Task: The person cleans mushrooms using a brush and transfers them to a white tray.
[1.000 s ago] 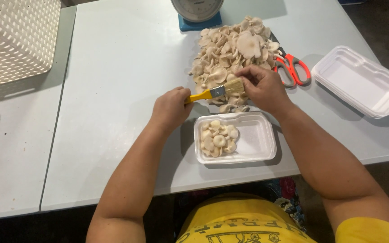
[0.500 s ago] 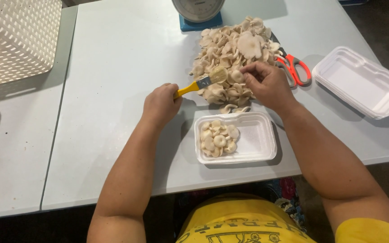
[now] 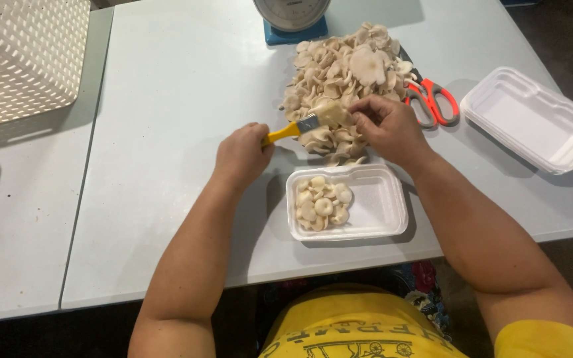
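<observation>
My left hand [image 3: 243,156] grips the yellow handle of a small brush [image 3: 298,126], its pale bristles resting on a mushroom. My right hand [image 3: 387,126] pinches that mushroom [image 3: 331,111] at the near edge of a big heap of pale oyster mushrooms [image 3: 343,73] on the grey table [image 3: 167,99]. Just below both hands sits a white foam tray [image 3: 379,212] with several mushroom caps [image 3: 321,202] gathered in its left half.
Orange-handled scissors [image 3: 436,99] lie right of the heap. An empty white foam tray [image 3: 532,119] sits at the far right. A weighing scale on a blue base [image 3: 293,20] stands behind the heap. A white lattice basket [image 3: 21,56] occupies the far left.
The brush and both hands shifted slightly up and left onto the heap's edge; my right hand now holds a mushroom against the bristles.
</observation>
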